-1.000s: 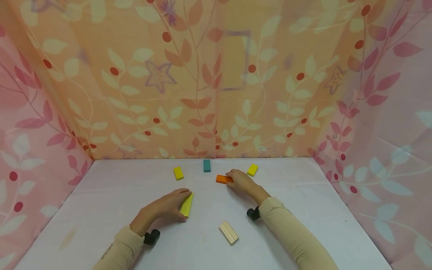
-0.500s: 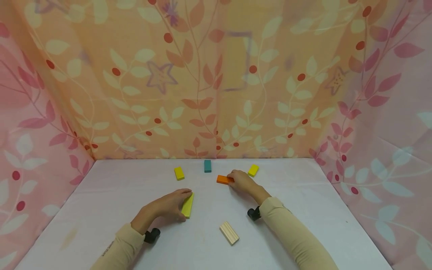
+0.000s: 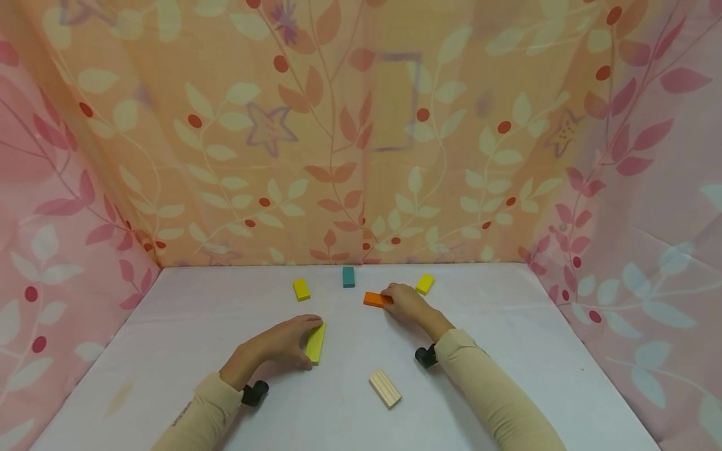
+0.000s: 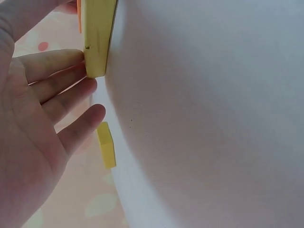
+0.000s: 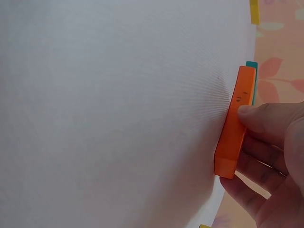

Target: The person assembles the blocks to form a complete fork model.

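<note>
In the head view my left hand (image 3: 282, 342) spans a light yellow wooden block (image 3: 316, 344), thumb at its near end and fingers at its far end. The left wrist view has the fingertips against one end of this block (image 4: 99, 40). Farther back, my right hand (image 3: 412, 305) holds an orange block (image 3: 375, 299) by its right part. Seen from the right wrist, the thumb lies on the face of the orange block (image 5: 233, 128), with fingers behind it and at its end. Both blocks are at the white tabletop.
Along the back of the white table (image 3: 225, 300) lie a yellow block (image 3: 301, 289), a teal block (image 3: 348, 277) and another yellow block (image 3: 425, 284). A plain ridged wooden block (image 3: 385, 389) lies in front, between the forearms. Floral curtains (image 3: 361, 156) enclose the back and sides.
</note>
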`<state>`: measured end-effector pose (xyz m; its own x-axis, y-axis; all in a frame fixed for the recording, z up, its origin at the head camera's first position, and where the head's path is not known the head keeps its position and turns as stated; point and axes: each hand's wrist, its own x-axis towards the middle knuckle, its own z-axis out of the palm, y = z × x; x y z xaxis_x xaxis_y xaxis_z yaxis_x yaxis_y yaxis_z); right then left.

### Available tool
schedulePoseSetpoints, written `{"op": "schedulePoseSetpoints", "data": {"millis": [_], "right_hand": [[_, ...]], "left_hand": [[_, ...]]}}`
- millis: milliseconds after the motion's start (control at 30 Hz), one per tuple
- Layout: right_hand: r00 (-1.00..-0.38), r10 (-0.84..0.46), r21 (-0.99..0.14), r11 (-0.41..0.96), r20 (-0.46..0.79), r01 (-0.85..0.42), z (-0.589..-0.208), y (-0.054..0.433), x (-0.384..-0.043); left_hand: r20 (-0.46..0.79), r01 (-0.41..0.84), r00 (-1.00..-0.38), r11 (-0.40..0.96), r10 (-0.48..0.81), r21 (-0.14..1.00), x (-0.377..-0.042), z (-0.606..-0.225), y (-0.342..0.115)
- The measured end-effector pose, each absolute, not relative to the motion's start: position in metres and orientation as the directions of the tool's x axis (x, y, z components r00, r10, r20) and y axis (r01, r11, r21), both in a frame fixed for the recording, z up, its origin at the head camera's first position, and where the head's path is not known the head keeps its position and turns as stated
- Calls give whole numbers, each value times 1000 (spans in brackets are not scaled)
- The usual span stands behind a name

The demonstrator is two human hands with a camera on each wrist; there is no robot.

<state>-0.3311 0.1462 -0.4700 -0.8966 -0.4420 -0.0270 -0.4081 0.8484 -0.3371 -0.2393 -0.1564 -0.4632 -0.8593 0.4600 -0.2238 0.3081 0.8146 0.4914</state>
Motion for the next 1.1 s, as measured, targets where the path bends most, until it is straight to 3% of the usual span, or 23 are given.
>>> {"op": "schedulePoseSetpoints", "data": {"millis": [1100], "right_hand": [[-898, -439, -363, 843, -36, -398, -470, 146, -332]], "left_hand": [[-190, 312, -867, 798, 461, 515, -239, -463, -155]]}}
